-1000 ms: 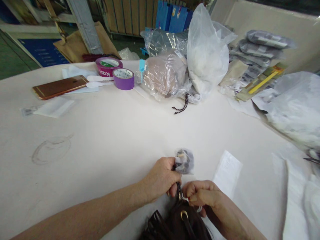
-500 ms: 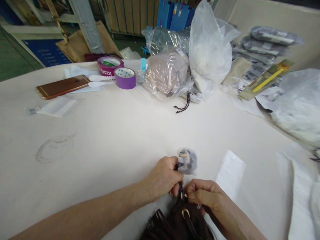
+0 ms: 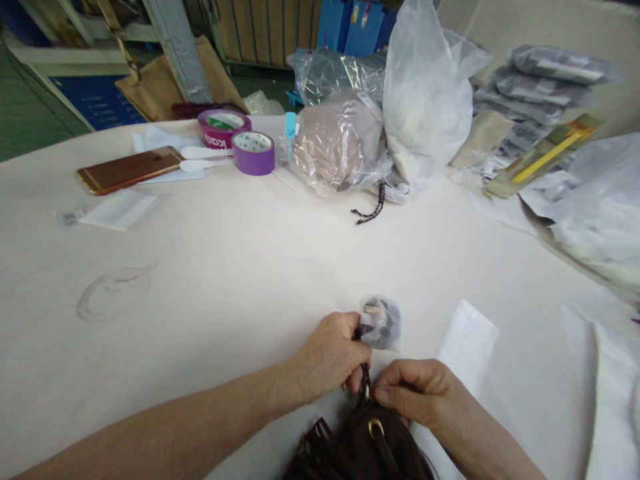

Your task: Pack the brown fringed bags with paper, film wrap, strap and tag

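A dark brown bag with a gold ring lies at the table's near edge. My left hand is closed on the bag's dark strap, just below a small clear plastic packet wrapped round the strap's end. My right hand is closed in a pinch on the same strap by its metal fitting, thumb against the left hand's fingers. The bag's lower part is cut off by the frame.
A white paper slip lies right of my hands. Far left are a rose-gold phone and two purple tape rolls. Plastic-wrapped bundles and a white bag stand at the back; more plastic bags lie right.
My right hand's fingers have closed tighter on the strap fitting and the white ring seen earlier is hidden. The view has shifted slightly; hands stay in place.
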`<state>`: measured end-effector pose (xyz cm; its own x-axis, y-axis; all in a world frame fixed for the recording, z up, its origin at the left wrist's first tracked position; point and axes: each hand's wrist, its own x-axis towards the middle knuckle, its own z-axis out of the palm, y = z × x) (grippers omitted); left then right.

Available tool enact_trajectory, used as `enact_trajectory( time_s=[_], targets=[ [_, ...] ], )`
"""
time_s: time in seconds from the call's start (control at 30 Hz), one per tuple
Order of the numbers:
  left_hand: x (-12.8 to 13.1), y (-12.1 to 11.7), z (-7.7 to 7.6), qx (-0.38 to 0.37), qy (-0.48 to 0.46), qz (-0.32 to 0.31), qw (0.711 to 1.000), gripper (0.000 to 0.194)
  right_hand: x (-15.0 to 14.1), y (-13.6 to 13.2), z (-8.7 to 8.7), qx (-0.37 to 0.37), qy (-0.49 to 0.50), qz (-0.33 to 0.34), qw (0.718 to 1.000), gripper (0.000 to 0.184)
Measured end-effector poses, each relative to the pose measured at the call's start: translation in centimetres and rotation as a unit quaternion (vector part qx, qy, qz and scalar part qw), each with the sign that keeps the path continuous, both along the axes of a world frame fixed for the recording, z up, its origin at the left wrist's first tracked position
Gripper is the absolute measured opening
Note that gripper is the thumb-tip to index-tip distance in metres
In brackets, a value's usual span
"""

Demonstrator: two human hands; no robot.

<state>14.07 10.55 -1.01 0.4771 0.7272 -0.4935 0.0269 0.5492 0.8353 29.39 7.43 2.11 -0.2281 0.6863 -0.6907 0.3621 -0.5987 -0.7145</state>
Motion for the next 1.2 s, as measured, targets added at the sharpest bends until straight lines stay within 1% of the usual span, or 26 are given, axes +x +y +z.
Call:
enact_trajectory(
  time_s=[0.1, 0.3, 0.47, 0.53, 0.7, 0.87, 0.97, 1.07, 1.2],
  targets=[
    [0.0, 0.0, 0.0, 0.004, 0.002, -0.003, 1.0, 0.015, 0.0, 0.0, 0.1, 0.005, 0.014, -0.006, 1.0, 0.02],
    [0.0, 0.0, -0.2, -0.001, -0.003, -0.004, 1.0, 0.016, 0.0, -0.6, 0.6, -0.019, 0.049, -0.056, 0.997, 0.018],
    [0.1, 0.0, -0.2, -0.012, 0.0, -0.004, 1.0, 0.012, 0.0, -1.2, 0.6, -0.018, 0.052, -0.059, 0.997, 0.019],
    [0.1, 0.0, -0.3, -0.014, 0.001, -0.002, 1.0, 0.013, 0.0, -1.4, 0.4, -0.025, 0.051, -0.065, 0.996, 0.021],
    [0.2, 0.1, -0.3, -0.015, -0.006, -0.005, 1.0, 0.022, 0.1, -1.7, 0.1, -0.046, 0.058, -0.136, 0.988, 0.024],
    [0.1, 0.1, 0.3, -0.025, 0.005, 0.003, 1.0, 0.016, 0.8, -1.4, 0.1, -0.038, 0.026, -0.168, 0.985, 0.03],
    [0.1, 0.1, 0.3, -0.003, 0.009, -0.004, 1.0, 0.016, 1.0, -1.2, 0.2, -0.04, 0.041, -0.188, 0.981, 0.03],
    [0.1, 0.1, 0.1, 0.013, 0.012, -0.015, 1.0, 0.018, 0.8, -1.2, 0.1, -0.027, 0.048, -0.189, 0.98, 0.031],
    [0.1, 0.2, 0.1, 0.012, 0.016, -0.016, 1.0, 0.019, 0.9, -1.6, -0.1, -0.013, 0.012, -0.143, 0.99, 0.031]
  ],
)
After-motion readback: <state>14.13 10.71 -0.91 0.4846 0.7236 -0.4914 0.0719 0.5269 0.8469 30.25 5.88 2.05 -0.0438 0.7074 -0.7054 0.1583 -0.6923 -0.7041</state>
